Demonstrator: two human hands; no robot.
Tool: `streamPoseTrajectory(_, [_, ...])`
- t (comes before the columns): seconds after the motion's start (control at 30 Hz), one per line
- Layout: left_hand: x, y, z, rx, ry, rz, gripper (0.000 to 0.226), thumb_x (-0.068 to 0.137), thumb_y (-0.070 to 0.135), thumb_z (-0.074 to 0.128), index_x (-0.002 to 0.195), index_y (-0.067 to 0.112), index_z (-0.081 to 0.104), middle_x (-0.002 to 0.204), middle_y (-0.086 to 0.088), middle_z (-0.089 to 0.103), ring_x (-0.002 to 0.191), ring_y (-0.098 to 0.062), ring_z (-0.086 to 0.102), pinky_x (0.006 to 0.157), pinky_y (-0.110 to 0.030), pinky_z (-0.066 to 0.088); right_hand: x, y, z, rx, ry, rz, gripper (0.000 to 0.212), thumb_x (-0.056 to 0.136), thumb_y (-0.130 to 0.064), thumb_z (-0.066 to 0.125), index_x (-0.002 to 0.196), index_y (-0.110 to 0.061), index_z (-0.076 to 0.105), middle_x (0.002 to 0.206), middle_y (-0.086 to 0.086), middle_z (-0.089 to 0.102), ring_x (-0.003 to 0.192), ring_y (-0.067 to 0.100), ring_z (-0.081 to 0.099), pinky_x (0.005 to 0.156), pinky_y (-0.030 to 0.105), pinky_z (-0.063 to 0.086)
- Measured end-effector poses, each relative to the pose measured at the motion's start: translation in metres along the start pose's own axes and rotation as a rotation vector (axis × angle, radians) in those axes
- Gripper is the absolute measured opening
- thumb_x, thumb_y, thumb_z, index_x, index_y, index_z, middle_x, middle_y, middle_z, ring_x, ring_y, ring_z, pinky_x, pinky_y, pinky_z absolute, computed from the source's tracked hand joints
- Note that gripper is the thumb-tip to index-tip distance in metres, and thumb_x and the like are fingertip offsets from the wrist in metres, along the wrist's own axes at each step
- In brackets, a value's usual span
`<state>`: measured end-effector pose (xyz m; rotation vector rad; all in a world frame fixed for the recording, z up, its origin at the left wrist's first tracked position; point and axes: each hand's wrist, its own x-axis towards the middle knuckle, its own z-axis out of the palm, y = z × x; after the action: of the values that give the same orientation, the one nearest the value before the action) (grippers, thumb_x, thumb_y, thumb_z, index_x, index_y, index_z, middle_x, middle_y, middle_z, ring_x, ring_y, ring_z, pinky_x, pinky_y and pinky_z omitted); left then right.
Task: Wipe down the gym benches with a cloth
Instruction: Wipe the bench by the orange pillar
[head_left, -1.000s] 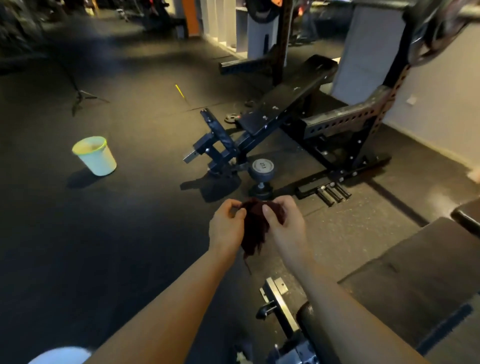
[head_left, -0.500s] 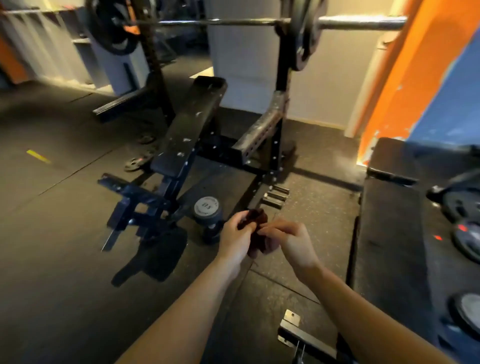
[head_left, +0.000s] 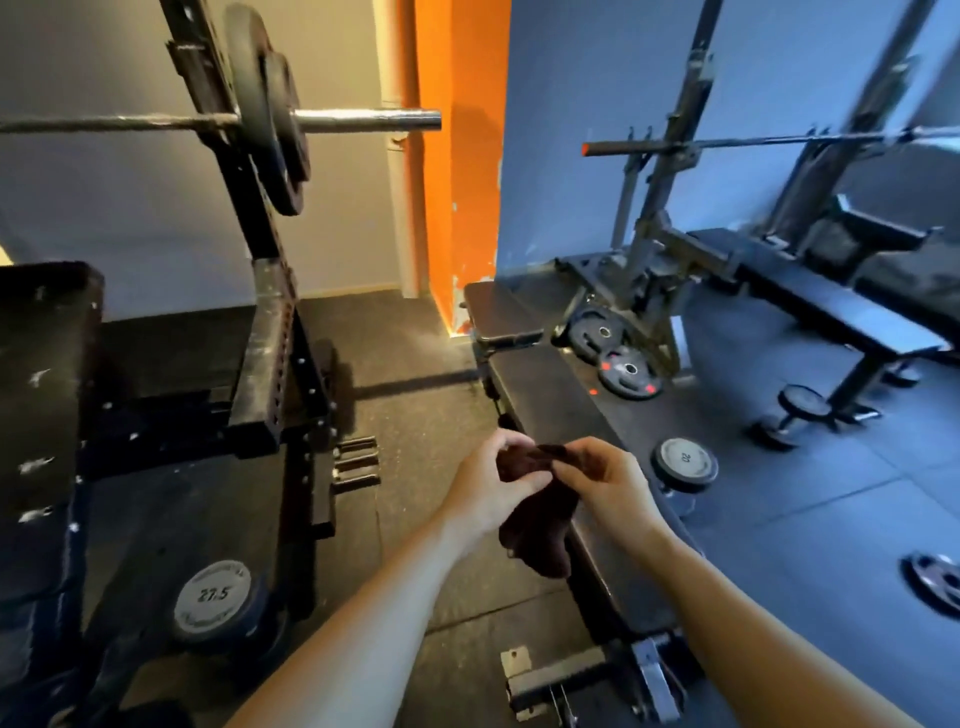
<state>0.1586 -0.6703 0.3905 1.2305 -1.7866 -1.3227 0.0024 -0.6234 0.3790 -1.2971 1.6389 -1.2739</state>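
Note:
A dark maroon cloth (head_left: 540, 519) hangs bunched between both hands in front of me. My left hand (head_left: 485, 486) grips its left side and my right hand (head_left: 605, 486) pinches its top right part. Right behind and under the hands runs a long black padded bench (head_left: 550, 400), stretching away towards the orange wall, with a separate head pad (head_left: 498, 312) at its far end. The black pad of another bench (head_left: 41, 395) fills the left edge. A third flat bench (head_left: 831, 301) stands at the right under a rack.
A loaded barbell (head_left: 270, 119) rests on a black rack (head_left: 270, 332) at the left. Dumbbells marked 27.5 (head_left: 213, 597) and 20 (head_left: 684, 462) lie on the rubber floor. Weight plates (head_left: 628, 371) lean by the far rack. An orange pillar (head_left: 457, 171) stands behind.
The view has swung to the right, from the incline bench and bucket to the long bench by the orange wall. Both hands have kept hold of the cloth, working it between the fingers.

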Motion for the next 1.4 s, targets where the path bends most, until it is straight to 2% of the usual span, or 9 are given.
streamPoseTrajectory(0.17, [0.072,-0.002,-0.012,0.035,-0.065,0.02,0.021,0.074,0.01,0.074,0.092,0.016,0.066,0.089,-0.002,0.065,0.087,-0.015,0.061,0.069,-0.018,0.047,0.054,-0.004,0.004,0.004,0.126,-0.032,0.01,0.086,-0.002,0.067,0.083,-0.01,0.069,0.069,-0.005,0.069,0.064,-0.001,0.062,0.063,0.013,0.048])
streamPoseTrajectory(0.3, [0.147,-0.018,-0.034,0.137,-0.048,0.031,0.014,0.072,0.011,0.071,0.083,0.016,0.066,0.093,-0.007,0.065,0.092,-0.021,0.059,0.077,-0.031,0.049,0.124,0.01,0.024,0.107,0.16,-0.009,0.021,0.085,0.003,0.066,0.08,-0.017,0.068,0.068,-0.009,0.07,0.066,0.0,0.063,0.065,0.014,0.049])
streamPoseTrajectory(0.4, [0.202,-0.028,-0.057,0.151,-0.054,-0.016,0.009,0.082,0.004,0.065,0.088,0.011,0.063,0.09,-0.004,0.064,0.09,-0.02,0.058,0.076,-0.031,0.044,0.185,0.024,0.047,0.145,0.184,0.04,0.018,0.086,-0.001,0.067,0.083,-0.019,0.07,0.073,-0.006,0.072,0.071,0.004,0.066,0.069,0.018,0.05])
streamPoseTrajectory(0.63, [0.323,-0.054,-0.099,0.009,0.089,-0.118,0.008,0.095,0.018,0.056,0.095,0.01,0.056,0.087,-0.001,0.057,0.08,-0.015,0.051,0.067,-0.025,0.038,0.314,0.041,0.084,0.202,0.197,0.193,0.014,0.084,-0.006,0.07,0.092,-0.017,0.065,0.076,0.001,0.067,0.073,0.016,0.062,0.069,0.03,0.054])
streamPoseTrajectory(0.77, [0.405,-0.074,-0.109,-0.046,0.177,-0.144,0.007,0.096,0.018,0.055,0.095,0.011,0.053,0.083,0.001,0.053,0.075,-0.012,0.048,0.062,-0.023,0.036,0.392,0.067,0.095,0.092,0.206,0.248,0.012,0.084,-0.007,0.068,0.09,-0.017,0.068,0.082,0.004,0.07,0.078,0.02,0.066,0.082,0.041,0.057])
streamPoseTrajectory(0.97, [0.537,-0.127,-0.115,-0.068,0.212,-0.214,0.01,0.094,0.018,0.06,0.102,0.014,0.056,0.087,0.007,0.056,0.077,-0.005,0.051,0.075,-0.027,0.037,0.508,0.133,0.126,-0.056,0.21,0.322,0.009,0.085,-0.008,0.064,0.084,-0.016,0.068,0.082,0.001,0.069,0.077,0.013,0.062,0.075,0.025,0.047])
streamPoseTrajectory(1.1, [0.61,-0.179,-0.095,-0.079,0.202,-0.247,0.013,0.092,0.008,0.062,0.104,0.011,0.057,0.084,0.005,0.056,0.077,-0.009,0.052,0.069,-0.026,0.041,0.575,0.198,0.154,-0.076,0.194,0.353,0.011,0.086,-0.009,0.061,0.086,-0.018,0.066,0.08,-0.003,0.064,0.073,0.01,0.056,0.072,0.023,0.041])
streamPoseTrajectory(1.3, [0.702,-0.287,-0.035,-0.113,0.219,-0.281,0.017,0.09,0.0,0.061,0.104,0.009,0.06,0.085,-0.001,0.061,0.077,-0.013,0.059,0.063,-0.018,0.049,0.639,0.324,0.186,-0.14,0.132,0.356,0.027,0.09,-0.008,0.057,0.114,-0.016,0.065,0.118,0.004,0.064,0.108,0.021,0.06,0.097,0.04,0.046])
streamPoseTrajectory(1.4, [0.751,-0.34,-0.009,-0.126,0.239,-0.298,0.013,0.09,0.0,0.061,0.099,0.009,0.062,0.088,-0.008,0.064,0.081,-0.019,0.061,0.07,-0.025,0.051,0.682,0.38,0.188,-0.289,0.047,0.272,0.034,0.093,-0.011,0.055,0.125,-0.018,0.06,0.129,0.0,0.056,0.12,0.017,0.049,0.105,0.031,0.038])
